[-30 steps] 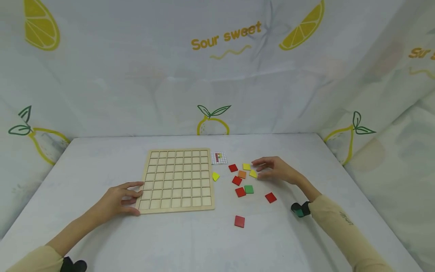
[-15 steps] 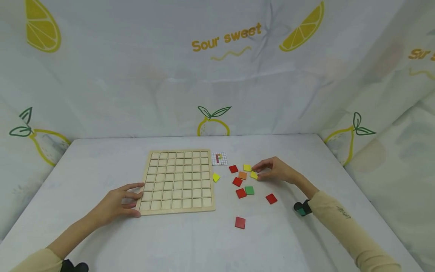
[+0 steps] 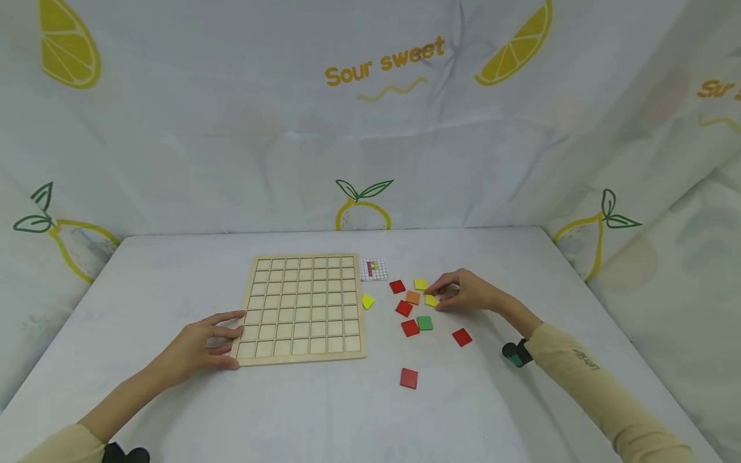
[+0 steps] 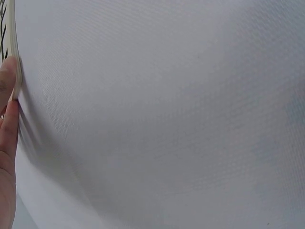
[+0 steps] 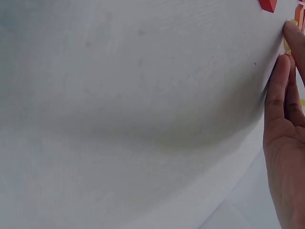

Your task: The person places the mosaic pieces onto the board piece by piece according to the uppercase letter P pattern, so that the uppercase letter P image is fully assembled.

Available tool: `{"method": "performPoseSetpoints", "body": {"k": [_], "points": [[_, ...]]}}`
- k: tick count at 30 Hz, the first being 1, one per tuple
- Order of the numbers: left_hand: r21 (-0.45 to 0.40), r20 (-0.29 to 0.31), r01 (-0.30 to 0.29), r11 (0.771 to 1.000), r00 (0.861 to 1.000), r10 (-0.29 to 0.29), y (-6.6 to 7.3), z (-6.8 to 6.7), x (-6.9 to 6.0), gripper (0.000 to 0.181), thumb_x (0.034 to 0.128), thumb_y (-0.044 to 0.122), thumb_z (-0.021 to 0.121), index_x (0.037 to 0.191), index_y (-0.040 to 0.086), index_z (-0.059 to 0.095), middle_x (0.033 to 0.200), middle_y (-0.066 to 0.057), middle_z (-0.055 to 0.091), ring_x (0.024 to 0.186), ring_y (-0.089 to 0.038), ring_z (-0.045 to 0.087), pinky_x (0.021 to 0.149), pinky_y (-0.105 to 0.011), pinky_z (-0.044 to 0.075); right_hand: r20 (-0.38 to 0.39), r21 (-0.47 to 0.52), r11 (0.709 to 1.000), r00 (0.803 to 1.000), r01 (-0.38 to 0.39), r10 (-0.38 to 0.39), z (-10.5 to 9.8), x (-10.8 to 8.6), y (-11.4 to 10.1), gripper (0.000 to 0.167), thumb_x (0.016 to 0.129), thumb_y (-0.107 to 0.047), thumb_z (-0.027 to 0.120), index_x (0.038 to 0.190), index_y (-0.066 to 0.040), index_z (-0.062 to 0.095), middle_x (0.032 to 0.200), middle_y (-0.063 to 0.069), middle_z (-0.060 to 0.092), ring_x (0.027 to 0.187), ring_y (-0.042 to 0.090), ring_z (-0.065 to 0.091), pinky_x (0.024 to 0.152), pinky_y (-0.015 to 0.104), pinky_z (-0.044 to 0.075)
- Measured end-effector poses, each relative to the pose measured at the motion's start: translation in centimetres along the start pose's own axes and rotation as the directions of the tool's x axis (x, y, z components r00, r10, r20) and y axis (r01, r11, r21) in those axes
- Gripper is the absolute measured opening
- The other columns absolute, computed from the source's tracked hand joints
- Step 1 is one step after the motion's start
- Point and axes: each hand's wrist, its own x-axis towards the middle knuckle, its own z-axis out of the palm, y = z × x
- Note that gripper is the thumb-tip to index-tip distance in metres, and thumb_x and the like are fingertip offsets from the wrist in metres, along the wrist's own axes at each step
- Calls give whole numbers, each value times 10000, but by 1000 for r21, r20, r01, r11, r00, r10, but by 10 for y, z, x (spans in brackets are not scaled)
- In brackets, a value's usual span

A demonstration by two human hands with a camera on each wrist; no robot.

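A wooden grid board (image 3: pixel 303 254) lies left of centre in the head view. My left hand (image 3: pixel 193 344) rests along its left edge, fingers spread, thumb at the near corner. In the left wrist view the left hand (image 4: pixel 6 157) touches the board's rim (image 4: pixel 15 47). My right hand (image 3: pixel 471 291) pinches a yellow tile (image 3: pixel 431 301) between thumb and fingertips, low at the table. Beside it lie another yellow tile (image 3: pixel 420 284) and an orange tile (image 3: pixel 413 298). In the right wrist view the right hand (image 5: pixel 285 129) partly hides the yellow tile (image 5: pixel 288 45).
A small pattern card (image 3: pixel 373 269) lies against the board's right side, with a yellow tile (image 3: pixel 368 301) below it. A green tile (image 3: pixel 425 323) and several red tiles (image 3: pixel 410 328) are scattered on the white cloth. Another red tile (image 3: pixel 408 378) sits nearest the front.
My right hand has shifted slightly left and down, and its thumb and fingers have closed on the yellow tile. The left hand and the board stay where they were.
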Motion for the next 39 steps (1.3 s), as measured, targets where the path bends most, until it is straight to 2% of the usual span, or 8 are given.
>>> {"method": "performPoseSetpoints", "body": {"k": [5, 11, 17, 21, 25, 29, 39], "points": [[13, 0, -10, 1000, 1000, 10, 0, 0, 0, 861, 687, 174, 846, 1386, -79, 412, 1169, -298, 614, 953, -269, 681, 775, -201, 585, -4, -7, 1000, 1000, -26, 26, 1, 0, -2, 320, 809, -81, 773, 1108, -4, 688, 1101, 133, 654, 950, 243, 625, 850, 266, 580], [20, 0, -14, 1000, 1000, 14, -1, 0, 0, 863, 690, 187, 844, 1391, -72, 413, 1186, -293, 607, 933, -248, 690, 763, -192, 585, -43, 47, 997, 997, -56, 58, -2, -7, 1, 321, 833, -138, 764, 1110, -9, 668, 1067, 108, 655, 924, 230, 619, 834, 216, 566], [2, 13, -4, 1000, 1000, 4, -2, 0, 0, 873, 692, 201, 843, 1396, -68, 403, 1167, -292, 617, 919, -227, 694, 760, -199, 588, -92, 190, 965, 976, -180, 200, -10, -20, 4, 373, 844, -146, 752, 1163, 11, 640, 1072, 127, 662, 926, 218, 620, 807, 193, 548], [40, 4, -19, 999, 1000, 19, -2, 0, 0, 867, 686, 207, 844, 1386, -73, 416, 1158, -279, 628, 893, -186, 699, 741, -181, 586, -89, 253, 940, 962, -230, 259, -12, -23, 6, 419, 860, -168, 737, 1208, 28, 610, 1100, 135, 649, 959, 207, 594, 815, 219, 561], [66, -1, -41, 997, 999, 42, -3, -1, -1, 858, 688, 216, 844, 1375, -82, 425, 1149, -270, 635, 865, -146, 700, 725, -176, 585, -85, 325, 912, 953, -250, 292, -12, -21, 4, 433, 871, -146, 722, 1227, 58, 581, 1115, 142, 645, 949, 187, 609, 831, 233, 571], [63, 3, -50, 997, 999, 50, -3, 0, -1, 854, 694, 218, 842, 1374, -85, 424, 1152, -273, 633, 867, -152, 701, 727, -178, 586, -82, 356, 898, 948, -260, 307, -9, -15, 1, 443, 872, -138, 720, 1231, 73, 569, 1117, 142, 650, 936, 175, 622, 849, 248, 573], [51, -2, -17, 999, 1000, 17, -1, 0, 0, 864, 685, 187, 844, 1386, -77, 414, 1162, -281, 624, 892, -207, 700, 736, -178, 585, -82, 386, 889, 951, -246, 298, -2, 7, -12, 424, 885, -122, 701, 1239, 63, 560, 1157, 152, 629, 980, 183, 605, 874, 264, 570]]}}
